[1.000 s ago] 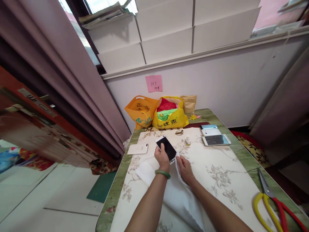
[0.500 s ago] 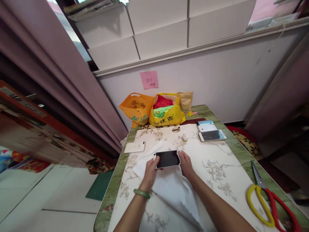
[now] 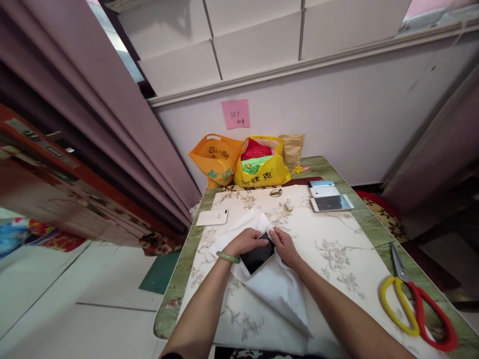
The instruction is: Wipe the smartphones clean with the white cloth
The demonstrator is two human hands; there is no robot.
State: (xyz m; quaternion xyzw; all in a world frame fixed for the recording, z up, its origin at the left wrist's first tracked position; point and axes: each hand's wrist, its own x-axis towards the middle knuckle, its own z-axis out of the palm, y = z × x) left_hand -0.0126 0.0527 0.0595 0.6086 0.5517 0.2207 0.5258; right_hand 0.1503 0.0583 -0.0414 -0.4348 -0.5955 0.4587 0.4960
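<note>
My left hand [image 3: 245, 241] grips a black-screened phone [image 3: 257, 256] by its upper left edge; a green bangle is on that wrist. My right hand [image 3: 285, 245] pinches a white cloth [image 3: 277, 286] against the phone's top right corner. The phone lies tilted on the cloth, low over the flowered table cover [image 3: 337, 249]. The cloth spreads under both hands and hangs toward me.
A white phone [image 3: 213, 217] lies face down at the left. Three phones [image 3: 329, 195] lie at the right rear, a small bottle [image 3: 289, 204] near them. Yellow-and-red scissors [image 3: 413, 296] lie at the right edge. Yellow and orange bags [image 3: 258, 169] stand against the wall.
The phone came down from upright in my left hand to lying on the cloth, closer to me. My right hand moved onto its top corner with the cloth.
</note>
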